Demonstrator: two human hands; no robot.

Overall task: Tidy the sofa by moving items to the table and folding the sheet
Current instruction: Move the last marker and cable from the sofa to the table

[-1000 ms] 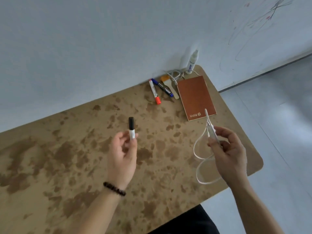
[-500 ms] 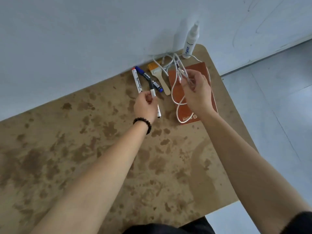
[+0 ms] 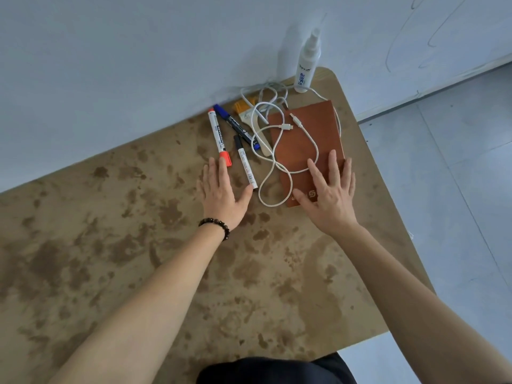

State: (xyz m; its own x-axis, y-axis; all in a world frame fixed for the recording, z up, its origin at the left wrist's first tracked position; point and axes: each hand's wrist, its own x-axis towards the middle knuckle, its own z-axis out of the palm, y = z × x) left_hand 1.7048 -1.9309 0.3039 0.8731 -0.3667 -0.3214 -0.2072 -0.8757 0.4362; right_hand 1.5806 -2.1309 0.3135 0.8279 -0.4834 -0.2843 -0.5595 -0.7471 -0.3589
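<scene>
On the mottled brown table, close to its far edge by the pale wall, lies a brown notebook, the landmark for everything here. Its long axis runs from the wall toward the viewer, leaning slightly to the right. A white cable loops loosely over the notebook's cover and spills off its left side onto the table.

Just left of the notebook, three markers lie roughly parallel, long axes running away from the wall: a red-capped marker with its cap toward the viewer, a blue-capped marker crossing diagonally, and a black-capped marker with its cap toward the wall. A small wooden-handled brush lies between the markers and the notebook. Behind the notebook, against the wall, stands a white spray bottle.

The left hand, with a dark bead bracelet at the wrist, lies flat, fingers spread, holding nothing, its thumb near the black-capped marker's tail. The right hand is flat, fingers straight, over the notebook's near end.
</scene>
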